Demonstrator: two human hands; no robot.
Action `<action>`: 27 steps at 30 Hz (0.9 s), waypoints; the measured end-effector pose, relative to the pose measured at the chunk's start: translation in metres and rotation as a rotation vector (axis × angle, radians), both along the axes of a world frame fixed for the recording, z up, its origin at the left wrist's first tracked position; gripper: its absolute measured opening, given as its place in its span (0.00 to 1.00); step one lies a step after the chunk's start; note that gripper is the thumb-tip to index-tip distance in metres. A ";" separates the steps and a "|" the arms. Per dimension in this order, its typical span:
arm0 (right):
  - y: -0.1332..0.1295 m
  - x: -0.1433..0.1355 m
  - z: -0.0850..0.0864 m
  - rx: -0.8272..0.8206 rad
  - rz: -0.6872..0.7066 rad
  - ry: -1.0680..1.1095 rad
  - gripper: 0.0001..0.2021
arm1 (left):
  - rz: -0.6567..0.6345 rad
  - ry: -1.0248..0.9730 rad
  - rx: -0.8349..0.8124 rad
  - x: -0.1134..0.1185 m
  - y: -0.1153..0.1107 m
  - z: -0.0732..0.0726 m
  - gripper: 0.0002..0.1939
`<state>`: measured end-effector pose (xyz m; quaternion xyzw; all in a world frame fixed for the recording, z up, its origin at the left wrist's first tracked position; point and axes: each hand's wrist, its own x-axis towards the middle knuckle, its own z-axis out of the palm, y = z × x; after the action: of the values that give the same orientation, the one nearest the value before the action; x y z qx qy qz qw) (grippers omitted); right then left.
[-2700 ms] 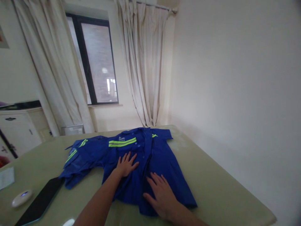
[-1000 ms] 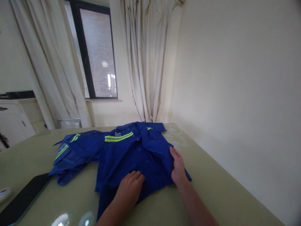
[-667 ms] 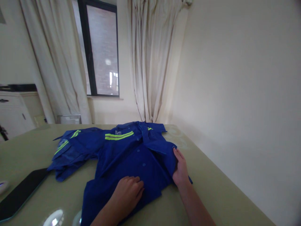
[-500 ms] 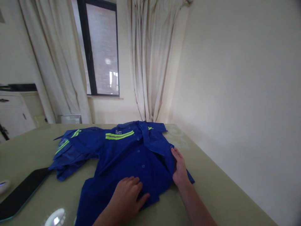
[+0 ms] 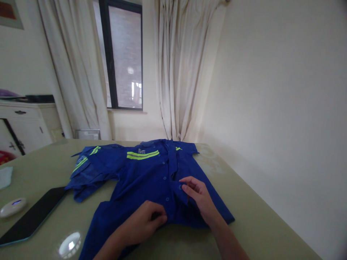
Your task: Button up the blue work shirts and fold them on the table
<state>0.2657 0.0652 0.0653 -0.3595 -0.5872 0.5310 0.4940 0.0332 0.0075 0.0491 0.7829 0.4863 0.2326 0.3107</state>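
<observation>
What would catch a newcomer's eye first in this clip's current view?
Most likely the deep-blue shirt spread across the pale green table, with its bright yellow-green chest stripe. Next come the two bare hands at its lower front: the right hand holding an edge, the left hand lower down. Behind, a dark-framed window stands between cream curtains.

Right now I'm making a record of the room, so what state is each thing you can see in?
Shirt: spread out, rumpled, unfastened low down
Right hand: pinching the shirt's front edge
Left hand: curled at the hem, grip unclear
Curtains: drawn apart
Window: looks shut
White gadget: lit blue
Drawer: shut
</observation>
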 end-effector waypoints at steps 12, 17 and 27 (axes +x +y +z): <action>-0.003 -0.022 -0.022 0.098 0.005 -0.175 0.13 | 0.200 -0.603 -0.114 0.002 0.023 -0.020 0.21; -0.002 -0.025 -0.024 0.078 -0.109 -0.155 0.17 | 0.140 -0.586 -0.166 -0.001 0.017 -0.018 0.18; -0.010 -0.030 -0.018 0.059 -0.072 -0.083 0.18 | 0.220 -0.579 -0.161 0.003 0.024 -0.028 0.17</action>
<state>0.2358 0.0554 0.0469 -0.3873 -0.6091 0.4801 0.4985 0.0359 0.0313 0.0210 0.5997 0.4761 0.4387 0.4704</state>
